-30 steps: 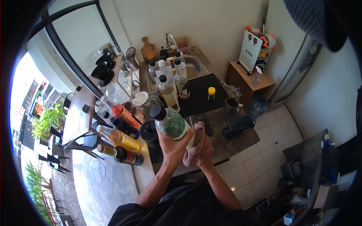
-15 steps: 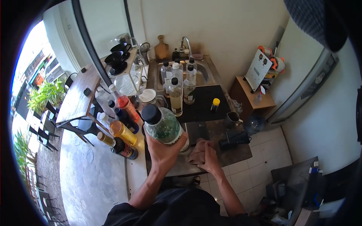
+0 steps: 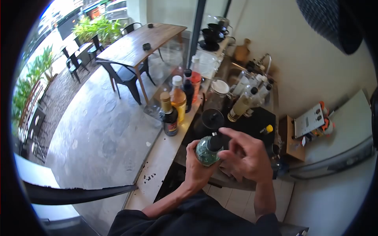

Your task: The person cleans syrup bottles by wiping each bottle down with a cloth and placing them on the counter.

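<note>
My left hand (image 3: pixel 197 171) is wrapped round a clear glass bottle (image 3: pixel 206 151) with green contents and a black cap (image 3: pixel 215 142), tilted in front of my body. Close to the cap is my right hand (image 3: pixel 254 159), its index finger stretched out over it and its thumb apart; the other fingers are partly curled and blurred. Whether a fingertip touches the cap I cannot tell. A brownish cloth (image 3: pixel 227 172) shows in part below the right hand; whether that hand still has hold of it is hidden.
Beyond the bottle stands a round black lidded container (image 3: pixel 210 121). Along the left ledge are a dark bottle (image 3: pixel 169 118), a yellow bottle (image 3: pixel 179 102) and a red bottle (image 3: pixel 195 80). Several clear bottles (image 3: pixel 241 105) stand near the sink. A yellow-capped jar (image 3: pixel 267 129) sits on the black mat (image 3: pixel 256 120).
My view has swung left. The bottle in my left hand is lower and nearer my body. My right hand has come up from the cloth on the counter to beside the bottle's cap.
</note>
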A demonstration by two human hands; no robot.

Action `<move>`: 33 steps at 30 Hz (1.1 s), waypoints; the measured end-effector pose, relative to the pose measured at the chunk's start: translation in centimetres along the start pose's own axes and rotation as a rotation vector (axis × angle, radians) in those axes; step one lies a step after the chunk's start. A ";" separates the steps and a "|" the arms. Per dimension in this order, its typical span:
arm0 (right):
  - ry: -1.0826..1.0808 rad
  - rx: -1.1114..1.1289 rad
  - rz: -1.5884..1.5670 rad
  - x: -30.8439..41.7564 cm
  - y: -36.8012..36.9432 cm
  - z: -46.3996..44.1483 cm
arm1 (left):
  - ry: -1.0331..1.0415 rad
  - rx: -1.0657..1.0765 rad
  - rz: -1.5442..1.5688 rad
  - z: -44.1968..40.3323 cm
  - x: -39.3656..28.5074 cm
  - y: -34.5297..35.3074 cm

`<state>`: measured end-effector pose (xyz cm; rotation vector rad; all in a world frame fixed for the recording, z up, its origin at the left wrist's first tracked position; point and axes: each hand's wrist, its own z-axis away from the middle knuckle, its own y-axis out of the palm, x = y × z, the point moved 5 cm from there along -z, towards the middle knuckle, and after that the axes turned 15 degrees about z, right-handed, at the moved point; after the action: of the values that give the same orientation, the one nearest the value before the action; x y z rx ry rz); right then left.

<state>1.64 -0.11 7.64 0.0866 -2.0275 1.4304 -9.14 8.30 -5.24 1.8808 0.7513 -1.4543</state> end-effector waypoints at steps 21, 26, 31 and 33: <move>-0.636 0.395 0.391 6.4 13.4 -11.4 | 0.097 -0.327 -0.329 0.4 8.6 -11.7; -0.607 0.368 0.407 6.7 14.0 -12.9 | -0.052 -0.402 -0.485 0.3 15.7 -14.2; -0.624 0.336 0.414 6.2 15.5 -13.5 | -0.059 -0.412 -0.422 -1.3 16.4 -14.3; -0.643 0.299 0.411 6.1 15.8 -13.6 | -0.034 -0.415 -0.399 -1.6 16.7 -14.1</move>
<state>-3.21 19.83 0.60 0.3040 -2.4064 2.1762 -15.12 19.43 -23.12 1.4391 1.3549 -1.4170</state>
